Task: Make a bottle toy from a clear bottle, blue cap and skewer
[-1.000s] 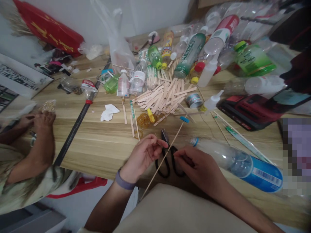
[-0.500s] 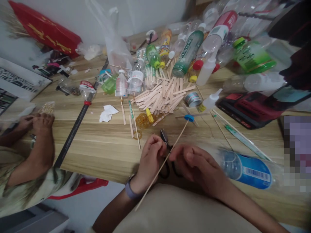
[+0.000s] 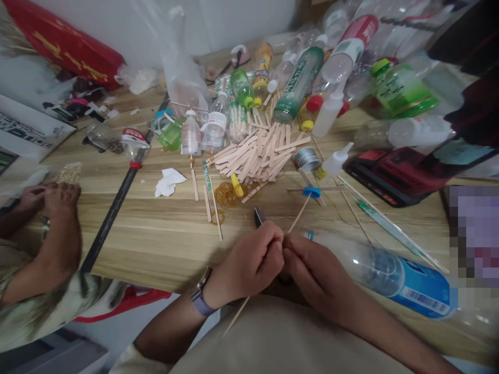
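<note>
A thin bamboo skewer (image 3: 299,214) slants from my lap up and away to the right. My left hand (image 3: 253,259) is closed round it, its fist against my right hand (image 3: 322,267). The fingers of my right hand are also pinched on the skewer. At the skewer's far end sits a blue bottle cap (image 3: 311,192), with another thin stick crossing by it. Scissors (image 3: 259,215) lie behind my left hand, their handles mostly hidden. Beside my right forearm lies a clear plastic bottle (image 3: 362,265) with a blue label.
Ahead lie a pile of craft sticks (image 3: 261,153), rubber bands (image 3: 226,194) and a wire spool (image 3: 307,158). Several plastic bottles (image 3: 298,85) crowd the back. A red and black power tool (image 3: 385,174) stands right. At far left are another person's hands (image 3: 54,200).
My hands have come together, their fingers closing round the skewer. The blue-labelled bottle has shifted right and nearer. The view has moved slightly.
</note>
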Demonstrator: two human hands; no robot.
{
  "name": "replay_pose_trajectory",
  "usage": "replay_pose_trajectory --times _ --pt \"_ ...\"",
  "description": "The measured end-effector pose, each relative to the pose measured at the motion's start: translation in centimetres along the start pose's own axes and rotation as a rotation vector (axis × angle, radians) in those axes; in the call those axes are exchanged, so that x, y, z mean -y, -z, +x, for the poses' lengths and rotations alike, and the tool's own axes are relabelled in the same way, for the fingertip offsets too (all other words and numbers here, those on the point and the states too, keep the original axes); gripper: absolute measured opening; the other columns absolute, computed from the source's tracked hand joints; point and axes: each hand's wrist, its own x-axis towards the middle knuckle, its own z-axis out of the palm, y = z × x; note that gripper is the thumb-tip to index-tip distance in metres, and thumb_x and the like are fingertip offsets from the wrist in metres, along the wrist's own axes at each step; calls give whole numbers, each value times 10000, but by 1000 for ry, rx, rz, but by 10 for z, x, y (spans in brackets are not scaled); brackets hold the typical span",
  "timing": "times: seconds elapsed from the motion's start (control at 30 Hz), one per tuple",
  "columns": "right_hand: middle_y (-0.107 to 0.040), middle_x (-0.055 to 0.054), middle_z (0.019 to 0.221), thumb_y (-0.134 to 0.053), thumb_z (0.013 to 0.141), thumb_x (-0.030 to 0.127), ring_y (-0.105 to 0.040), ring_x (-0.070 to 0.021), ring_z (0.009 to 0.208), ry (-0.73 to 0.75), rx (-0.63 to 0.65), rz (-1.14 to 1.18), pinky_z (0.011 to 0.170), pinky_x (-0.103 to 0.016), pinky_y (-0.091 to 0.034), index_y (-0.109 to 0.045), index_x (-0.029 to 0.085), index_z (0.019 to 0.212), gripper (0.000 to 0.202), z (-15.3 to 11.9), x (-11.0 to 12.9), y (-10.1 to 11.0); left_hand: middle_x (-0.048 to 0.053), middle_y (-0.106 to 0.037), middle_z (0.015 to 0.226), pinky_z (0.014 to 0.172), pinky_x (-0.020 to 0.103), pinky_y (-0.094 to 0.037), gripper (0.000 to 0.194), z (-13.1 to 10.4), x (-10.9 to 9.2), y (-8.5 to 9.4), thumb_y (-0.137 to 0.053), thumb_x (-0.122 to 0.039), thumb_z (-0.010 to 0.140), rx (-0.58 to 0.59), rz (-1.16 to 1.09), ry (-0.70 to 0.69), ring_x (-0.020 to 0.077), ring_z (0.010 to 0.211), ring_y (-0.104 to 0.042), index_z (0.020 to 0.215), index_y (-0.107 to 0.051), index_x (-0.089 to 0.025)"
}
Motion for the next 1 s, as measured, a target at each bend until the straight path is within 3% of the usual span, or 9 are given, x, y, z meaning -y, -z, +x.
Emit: replay_pose_trajectory --times 0.13,0.4,0.63,0.7,0.8,0.9,1.0 --pt "-560 18 634 -344 946 168 -478 -126 514 106 31 -194 495 -239 -352 -455 219 779 207 2 1 0 -18 -476 689 603 309 -296 162 5 -2 5 -433 -169 891 80 110 -35 160 624 -418 751 -422 -250" --pt "-593 4 657 -339 949 157 -511 -132 531 105 67 -254 509 -246 -373 -461 214 791 208 0 -1 0 -2 -500 716 617 313 -312 157 6 -1 13 -413 -200 920 185 198 -48 168 653 -438 770 -432 -245" --pt "-517 12 629 -339 1013 340 -484 -133 567 -120 46 -24 527 -252 -389 -422 226 689 353 -3 -2 2 -27 -510 764 628 259 -404 122 7 13 21 -447 -304 975 163 -59 77 137 681 -485 884 -478 -228" --pt "-519 9 628 -342 1013 375 -487 -135 568 -175 56 40 527 -255 -392 -436 225 689 369 -4 -3 3 0 -592 858 675 273 -444 81 7 15 24 -475 -283 960 168 11 113 147 744 -547 982 -516 -218" --pt "-495 20 611 -358 1008 392 -469 -131 551 -197 3 67 517 -256 -379 -441 227 692 367 -6 -4 3 56 -673 1010 789 326 -466 185 6 12 30 -458 -200 942 171 300 106 187 890 -608 1084 -577 -201" --pt "-497 19 620 -363 1004 394 -475 -131 558 -184 -8 55 525 -261 -383 -454 224 697 363 -5 -4 3 65 -712 985 843 350 -459 239 6 11 34 -453 -150 916 305 445 12 216 942 -621 1021 -663 -198" --pt "-511 13 619 -369 1001 390 -483 -128 554 -182 17 38 522 -261 -381 -469 218 687 371 -5 -3 4 53 -727 892 825 335 -456 261 9 14 33 -461 -111 862 376 407 -20 209 891 -625 887 -708 -193"
